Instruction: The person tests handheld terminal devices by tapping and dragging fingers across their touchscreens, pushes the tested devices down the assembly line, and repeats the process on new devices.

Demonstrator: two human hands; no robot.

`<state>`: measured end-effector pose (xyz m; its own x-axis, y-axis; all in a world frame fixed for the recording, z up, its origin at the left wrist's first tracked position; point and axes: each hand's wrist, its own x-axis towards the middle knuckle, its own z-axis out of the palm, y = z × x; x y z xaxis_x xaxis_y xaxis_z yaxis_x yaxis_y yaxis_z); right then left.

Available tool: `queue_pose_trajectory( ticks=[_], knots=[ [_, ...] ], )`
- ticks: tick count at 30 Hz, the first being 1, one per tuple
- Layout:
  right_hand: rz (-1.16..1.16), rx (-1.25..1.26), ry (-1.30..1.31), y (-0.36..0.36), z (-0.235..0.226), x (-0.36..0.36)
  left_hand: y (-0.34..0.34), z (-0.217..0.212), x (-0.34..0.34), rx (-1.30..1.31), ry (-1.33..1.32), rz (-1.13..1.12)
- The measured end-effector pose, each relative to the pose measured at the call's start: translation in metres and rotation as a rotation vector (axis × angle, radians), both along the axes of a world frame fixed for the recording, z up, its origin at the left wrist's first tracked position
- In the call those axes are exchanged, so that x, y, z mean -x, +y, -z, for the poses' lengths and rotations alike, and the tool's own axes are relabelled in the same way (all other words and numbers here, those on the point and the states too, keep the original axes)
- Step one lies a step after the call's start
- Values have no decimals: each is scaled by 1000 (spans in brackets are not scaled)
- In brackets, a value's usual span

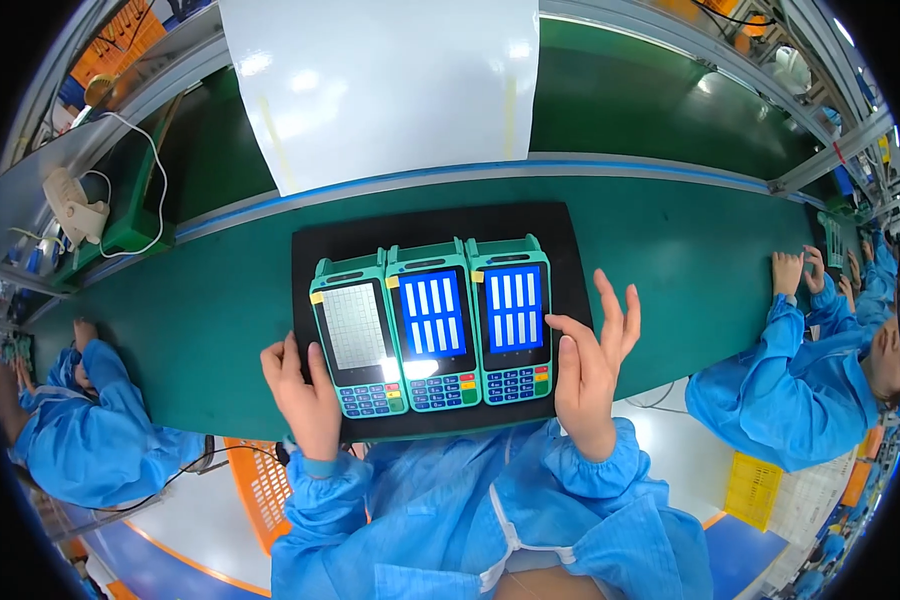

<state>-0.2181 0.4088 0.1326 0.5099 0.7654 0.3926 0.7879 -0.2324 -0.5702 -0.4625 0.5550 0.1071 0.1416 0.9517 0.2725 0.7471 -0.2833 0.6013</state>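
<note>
Three green payment terminals stand side by side on a black mat [430, 222]. The left terminal [353, 330] shows a white grid on its screen. Blue screens with white bars light up the middle terminal [432, 315] and the right terminal [513, 310]; each terminal has a keypad below and a small yellow tag. My left hand [305, 398] rests at the left terminal's outer side, fingers apart, thumb near its edge. With the index fingertip at the right edge of the right terminal's screen, my right hand [592, 375] has its other fingers spread and holds nothing.
The mat lies on a green workbench [690, 250]. A white sheet [390, 90] hangs behind. At the left is a white device with a cable [75, 208]. Co-workers in blue sleeves sit left [110, 430] and right [780, 390]. An orange crate [255, 485] stands below the bench.
</note>
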Motion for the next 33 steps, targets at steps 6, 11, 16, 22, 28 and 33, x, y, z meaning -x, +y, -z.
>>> queue_pose_trajectory(
  ticks=[6, 11, 16, 22, 28, 33],
  knots=[
    [-91, -17, -58, 18, -13, 8, -18, 0, -42, 44, -120, 186],
    [-82, 27, -123, 48, -17, 3, -38, 0, -89, 133, -191, 381],
    [-57, 68, -197, 62, -13, -6, -45, 0, -101, 147, -176, 486],
    [105, 94, -192, 39, -11, -29, -46, 1, -96, 159, -186, 513],
    [54, 199, -175, 4, -5, -8, -48, 5, -96, 127, -168, 511],
    [54, 256, -130, -26, 4, 10, -47, 1, -94, 143, -160, 497]
  ],
)
